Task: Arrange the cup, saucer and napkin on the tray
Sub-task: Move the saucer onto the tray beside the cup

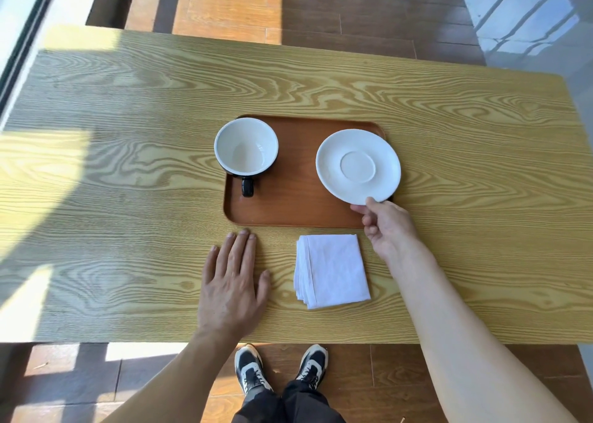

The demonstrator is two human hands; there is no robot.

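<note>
Right hand (386, 226) pinches near rim of one saucer (358, 166) over tray (295, 198) right end. Left hand (232, 283) flat, fingers spread, on table (128, 165). One cup (246, 146), handle pointing near. One folded napkin (332, 270), long axis near-far.

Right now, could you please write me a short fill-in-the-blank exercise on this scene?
1. The right hand pinches the rim of the ____.
2. The cup stands on the ____.
3. The napkin lies folded on the ____, beside the left hand.

Missing words: saucer; tray; table
</note>
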